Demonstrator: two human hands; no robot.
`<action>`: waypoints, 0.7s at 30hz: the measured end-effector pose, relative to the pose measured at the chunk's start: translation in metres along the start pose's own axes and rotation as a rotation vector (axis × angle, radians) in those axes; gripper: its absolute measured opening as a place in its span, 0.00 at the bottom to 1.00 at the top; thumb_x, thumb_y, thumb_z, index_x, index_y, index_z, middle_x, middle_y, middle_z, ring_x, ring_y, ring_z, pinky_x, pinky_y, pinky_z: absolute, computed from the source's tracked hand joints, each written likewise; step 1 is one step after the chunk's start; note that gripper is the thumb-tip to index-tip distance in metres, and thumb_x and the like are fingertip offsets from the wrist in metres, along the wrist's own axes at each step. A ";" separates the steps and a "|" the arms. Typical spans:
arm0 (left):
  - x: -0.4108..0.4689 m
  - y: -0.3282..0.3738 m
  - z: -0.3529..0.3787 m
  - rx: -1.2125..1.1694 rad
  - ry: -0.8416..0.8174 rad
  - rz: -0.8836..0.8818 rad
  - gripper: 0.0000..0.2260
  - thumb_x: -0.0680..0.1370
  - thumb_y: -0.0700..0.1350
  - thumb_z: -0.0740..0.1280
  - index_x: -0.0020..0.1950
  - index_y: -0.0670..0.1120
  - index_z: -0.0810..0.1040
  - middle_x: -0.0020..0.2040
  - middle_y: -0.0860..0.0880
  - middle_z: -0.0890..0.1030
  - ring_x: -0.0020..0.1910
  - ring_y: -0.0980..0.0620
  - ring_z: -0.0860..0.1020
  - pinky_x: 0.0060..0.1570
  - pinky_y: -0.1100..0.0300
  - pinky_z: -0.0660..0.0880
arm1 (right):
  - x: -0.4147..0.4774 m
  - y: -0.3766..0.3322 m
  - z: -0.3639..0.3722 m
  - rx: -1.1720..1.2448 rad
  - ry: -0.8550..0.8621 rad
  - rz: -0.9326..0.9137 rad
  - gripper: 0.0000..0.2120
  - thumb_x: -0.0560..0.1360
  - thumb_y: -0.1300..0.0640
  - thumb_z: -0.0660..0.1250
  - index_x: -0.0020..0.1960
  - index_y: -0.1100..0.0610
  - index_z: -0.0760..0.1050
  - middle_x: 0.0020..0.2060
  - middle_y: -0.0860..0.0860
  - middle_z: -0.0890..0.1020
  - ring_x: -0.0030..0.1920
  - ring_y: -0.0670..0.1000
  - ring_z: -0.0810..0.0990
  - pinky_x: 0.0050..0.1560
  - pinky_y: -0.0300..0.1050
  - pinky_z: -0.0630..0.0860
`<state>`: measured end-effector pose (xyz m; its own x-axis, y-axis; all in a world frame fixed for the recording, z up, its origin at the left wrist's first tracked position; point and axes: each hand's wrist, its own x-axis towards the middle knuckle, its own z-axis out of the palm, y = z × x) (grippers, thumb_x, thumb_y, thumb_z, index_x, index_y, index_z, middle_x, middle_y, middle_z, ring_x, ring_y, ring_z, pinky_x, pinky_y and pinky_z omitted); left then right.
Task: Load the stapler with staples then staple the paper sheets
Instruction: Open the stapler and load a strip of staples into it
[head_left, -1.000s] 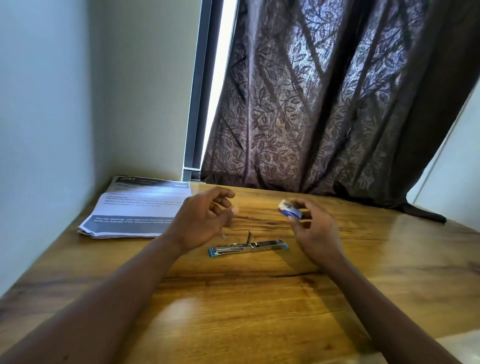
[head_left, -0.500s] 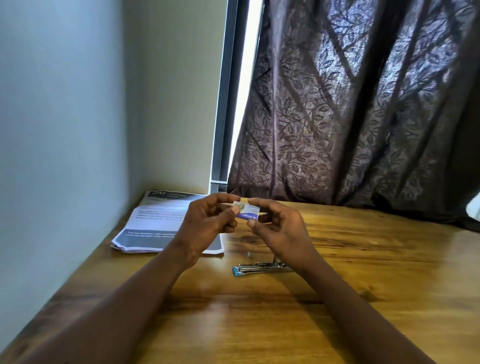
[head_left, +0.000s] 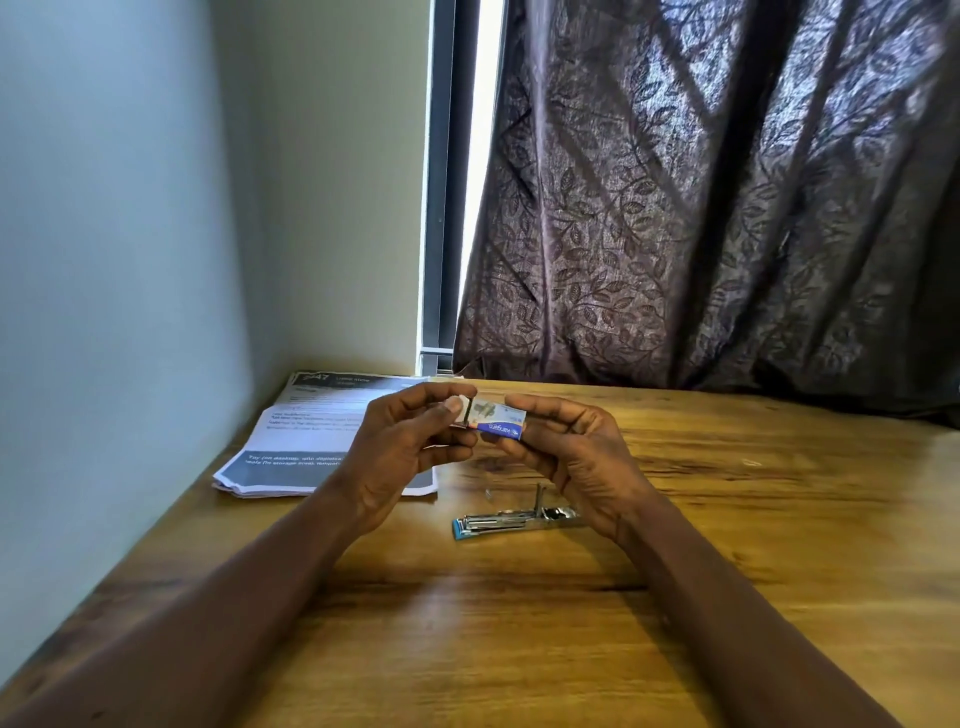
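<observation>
Above the table (head_left: 727, 597), at 12 o'clock from the stapler (head_left: 511, 522), I hold the staple box (head_left: 496, 420): right hand (head_left: 571, 457) clamped on its body, left hand (head_left: 405, 447) pinching the inner tray end. Box is light, thin card, prob crushable, so grip the edges. Contents hidden. Stapler lies open on the table w/ paper sheets (head_left: 317, 441) at its 10 o'clock.
</observation>
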<state>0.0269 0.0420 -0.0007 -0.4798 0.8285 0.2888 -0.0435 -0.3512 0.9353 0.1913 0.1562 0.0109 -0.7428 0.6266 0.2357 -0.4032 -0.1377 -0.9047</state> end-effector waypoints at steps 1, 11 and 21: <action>-0.001 0.000 0.000 -0.001 0.007 -0.003 0.10 0.80 0.40 0.68 0.59 0.43 0.84 0.50 0.40 0.87 0.42 0.49 0.85 0.46 0.54 0.85 | 0.000 -0.001 0.000 0.002 0.018 0.009 0.12 0.69 0.71 0.71 0.52 0.66 0.82 0.46 0.63 0.87 0.43 0.56 0.88 0.43 0.41 0.85; 0.007 -0.008 0.000 0.269 0.062 0.074 0.07 0.77 0.39 0.72 0.54 0.43 0.85 0.44 0.41 0.87 0.39 0.50 0.84 0.42 0.57 0.84 | 0.009 -0.005 -0.005 -0.090 0.068 0.033 0.11 0.75 0.66 0.70 0.54 0.71 0.80 0.50 0.63 0.86 0.44 0.54 0.87 0.40 0.41 0.84; 0.008 -0.008 0.004 0.071 0.039 -0.020 0.06 0.78 0.36 0.70 0.53 0.41 0.85 0.44 0.42 0.87 0.39 0.49 0.85 0.43 0.56 0.85 | 0.007 -0.006 -0.006 -0.049 0.059 0.076 0.08 0.75 0.70 0.68 0.53 0.65 0.82 0.50 0.62 0.86 0.48 0.58 0.87 0.44 0.44 0.85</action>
<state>0.0267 0.0533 -0.0052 -0.5133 0.8169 0.2631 0.0085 -0.3016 0.9534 0.1920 0.1661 0.0153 -0.7372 0.6599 0.1453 -0.3190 -0.1503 -0.9357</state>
